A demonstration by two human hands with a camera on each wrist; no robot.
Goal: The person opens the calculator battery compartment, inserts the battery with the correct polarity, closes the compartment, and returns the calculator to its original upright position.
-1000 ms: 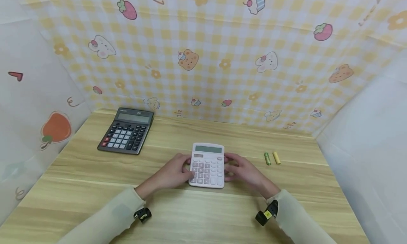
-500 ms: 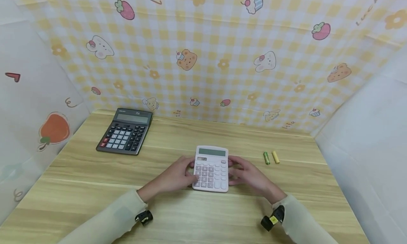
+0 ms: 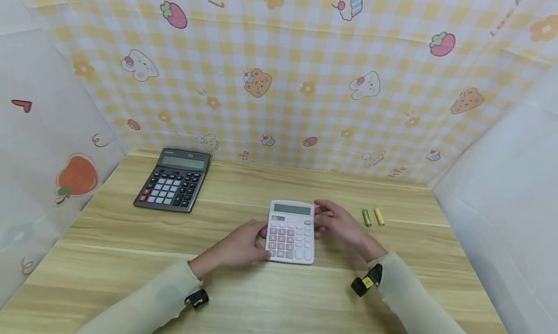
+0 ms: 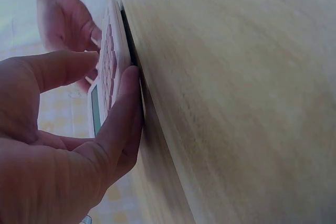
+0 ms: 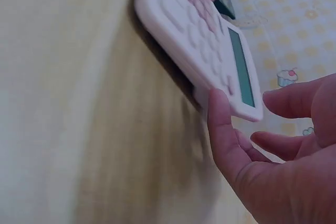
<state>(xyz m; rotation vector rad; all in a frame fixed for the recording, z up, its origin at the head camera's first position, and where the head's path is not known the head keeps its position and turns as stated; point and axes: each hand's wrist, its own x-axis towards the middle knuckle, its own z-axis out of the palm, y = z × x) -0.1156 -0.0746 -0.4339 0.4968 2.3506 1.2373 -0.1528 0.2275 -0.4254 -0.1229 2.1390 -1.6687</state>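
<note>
A pale pink calculator (image 3: pixel 289 232) lies face up on the wooden table, its display at the far end. My left hand (image 3: pixel 237 244) holds its left side, the thumb over the lower left keys and the other fingers at the edge; the left wrist view shows these fingers (image 4: pixel 128 85) low against the side. Beside the right edge is my right hand (image 3: pixel 342 225), fingers loosely bent and spread. One fingertip (image 5: pixel 219 103) appears to touch the calculator's right side in the right wrist view, while the others stand apart from it. The calculator's underside is hidden.
A larger dark grey calculator (image 3: pixel 173 180) lies at the back left of the table (image 3: pixel 279 295). Two small batteries, one green (image 3: pixel 366 218) and one yellow (image 3: pixel 379 217), lie to the right of my right hand. A checked cloth (image 3: pixel 305 111) hangs behind the table.
The pink calculator has shifted slightly right and nearer to me. My left thumb has slid toward its lower left corner. My right hand has moved a little farther up along the right side.
</note>
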